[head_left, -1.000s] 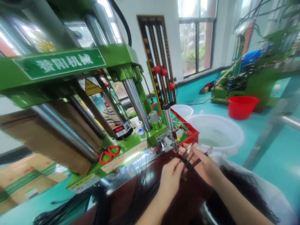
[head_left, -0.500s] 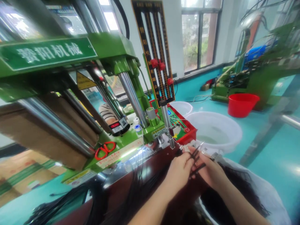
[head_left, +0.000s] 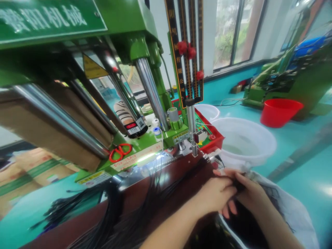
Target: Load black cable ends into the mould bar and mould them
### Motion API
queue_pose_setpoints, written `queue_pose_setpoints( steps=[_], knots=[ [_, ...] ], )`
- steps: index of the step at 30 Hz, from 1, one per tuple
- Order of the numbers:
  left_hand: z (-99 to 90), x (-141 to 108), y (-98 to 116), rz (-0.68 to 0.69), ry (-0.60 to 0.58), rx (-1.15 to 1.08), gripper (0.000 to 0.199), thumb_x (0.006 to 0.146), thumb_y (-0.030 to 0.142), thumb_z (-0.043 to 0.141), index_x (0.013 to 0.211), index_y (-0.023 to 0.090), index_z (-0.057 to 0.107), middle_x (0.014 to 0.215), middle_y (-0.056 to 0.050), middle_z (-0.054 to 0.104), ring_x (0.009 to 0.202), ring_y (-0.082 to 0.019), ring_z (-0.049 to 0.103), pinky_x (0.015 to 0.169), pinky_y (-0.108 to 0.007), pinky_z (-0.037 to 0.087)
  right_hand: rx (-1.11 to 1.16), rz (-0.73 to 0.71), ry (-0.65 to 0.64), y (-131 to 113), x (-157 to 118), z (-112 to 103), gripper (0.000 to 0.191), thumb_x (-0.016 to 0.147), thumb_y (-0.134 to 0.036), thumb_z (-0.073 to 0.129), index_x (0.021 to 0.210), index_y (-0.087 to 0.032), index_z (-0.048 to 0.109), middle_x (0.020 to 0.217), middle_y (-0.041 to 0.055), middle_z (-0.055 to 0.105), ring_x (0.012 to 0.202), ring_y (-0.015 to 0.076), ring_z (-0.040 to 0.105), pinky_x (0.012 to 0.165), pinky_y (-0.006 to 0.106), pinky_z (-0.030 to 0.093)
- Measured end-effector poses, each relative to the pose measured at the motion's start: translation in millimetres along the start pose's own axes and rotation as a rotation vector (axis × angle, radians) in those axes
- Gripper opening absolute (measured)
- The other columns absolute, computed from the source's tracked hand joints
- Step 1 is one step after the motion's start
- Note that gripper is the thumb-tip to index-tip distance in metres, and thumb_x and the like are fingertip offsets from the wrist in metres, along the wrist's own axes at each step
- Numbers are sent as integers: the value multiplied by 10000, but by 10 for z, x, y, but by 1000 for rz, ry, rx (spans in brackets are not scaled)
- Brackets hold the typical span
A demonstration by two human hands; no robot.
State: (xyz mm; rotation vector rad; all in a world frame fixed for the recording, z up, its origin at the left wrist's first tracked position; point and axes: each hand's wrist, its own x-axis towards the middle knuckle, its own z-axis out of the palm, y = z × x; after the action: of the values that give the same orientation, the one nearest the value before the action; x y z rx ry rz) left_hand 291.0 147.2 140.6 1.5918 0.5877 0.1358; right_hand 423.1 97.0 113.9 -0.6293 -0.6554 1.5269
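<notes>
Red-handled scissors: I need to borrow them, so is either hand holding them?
No, the scissors rest on the green press base, away from the left hand and right hand.

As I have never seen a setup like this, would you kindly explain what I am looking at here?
Certainly. There is no robot: the left hand and right hand belong to a person wearing a camera on the head, which looks forward and down. The green machine with shiny steel columns appears to be a press; red scissor handles rest on its base. In front, black cables lie on a dark red-brown table. The two hands meet at the right, with something dark between their fingers, too hidden and blurred to name.
</notes>
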Motion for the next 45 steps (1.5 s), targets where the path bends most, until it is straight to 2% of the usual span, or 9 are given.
queue_pose_setpoints(
  steps=[6, 12, 16, 19, 25, 29, 35, 42, 45],
  knots=[
    [83, 94, -275, 54, 161, 74, 287, 791, 340, 352, 764, 165, 579, 570, 4, 556, 397, -82, 496, 379, -191, 416, -89, 76, 13, 23, -95, -70, 290, 803, -473, 498, 986, -313, 655, 1090, 66, 624, 504, 229, 604, 458, 382, 447],
    [114, 61, -243, 105, 135, 238, 313, 826, 331, 334, 746, 188, 601, 602, -1, 608, 485, -108, 555, 502, -225, 456, -65, 55, 142, 95, -64, -266, 354, 774, -534, 503, 986, -299, 663, 1110, 79, 613, 955, 323, 568, 620, 415, 491],
    [-129, -38, -77, 177, 431, 746, 318, 854, 338, 343, 763, 200, 615, 749, -48, 660, 709, -183, 593, 683, -310, 451, -33, 0, 235, 120, -10, -253, 334, 765, -519, 529, 914, -267, 690, 1015, 75, 657, 1035, 298, 535, 906, 462, 397],
    [-453, -50, -146, 38, 677, 1097, 197, 807, 310, 467, 827, 163, 597, 848, -98, 631, 853, -243, 550, 730, -357, 435, -1, 15, 279, 139, 11, -237, 324, 781, -483, 529, 915, -237, 692, 995, 78, 665, 1034, 283, 542, 1009, 457, 289],
    [-740, -28, -440, -58, 669, 1286, 153, 835, 188, 398, 820, 156, 547, 851, -72, 573, 832, -193, 513, 711, -305, 432, 16, 46, 279, 161, 19, -304, 326, 812, -437, 505, 954, -204, 685, 975, 104, 668, 1009, 288, 560, 1022, 466, 259],
    [-459, -159, -237, 87, 704, 1097, 226, 873, 218, 284, 826, 162, 498, 848, -70, 548, 817, -182, 498, 744, -317, 424, -13, 53, 260, 146, 16, -267, 313, 828, -408, 503, 973, -194, 679, 959, 100, 673, 999, 279, 566, 1011, 454, 279],
    [-2, -295, -99, 222, 431, 710, 175, 857, 245, 294, 831, 180, 454, 892, -86, 560, 824, -195, 511, 748, -352, 427, -105, 3, 163, 41, 7, -133, 286, 829, -388, 514, 1038, -246, 649, 1017, 72, 654, 999, 266, 559, 933, 433, 376],
    [345, -391, -408, -86, -63, -390, 365, 794, 470, 405, 1018, 182, 410, 548, -1, 572, 347, -104, 466, 366, -217, 359, -355, 164, -180, -24, -82, 78, 304, 813, -399, 518, 910, -176, 700, 1040, 108, 638, 1069, 277, 512, 976, 421, 309],
    [535, -420, -496, -5, 87, -627, 444, 702, 499, 554, 930, 123, 491, 532, -38, 586, 377, -106, 499, 380, -211, 374, -488, 245, -340, 113, -123, 197, 269, 803, -366, 534, 878, -178, 710, 1128, 101, 594, 1106, 271, 480, 960, 395, 334]
  ],
)
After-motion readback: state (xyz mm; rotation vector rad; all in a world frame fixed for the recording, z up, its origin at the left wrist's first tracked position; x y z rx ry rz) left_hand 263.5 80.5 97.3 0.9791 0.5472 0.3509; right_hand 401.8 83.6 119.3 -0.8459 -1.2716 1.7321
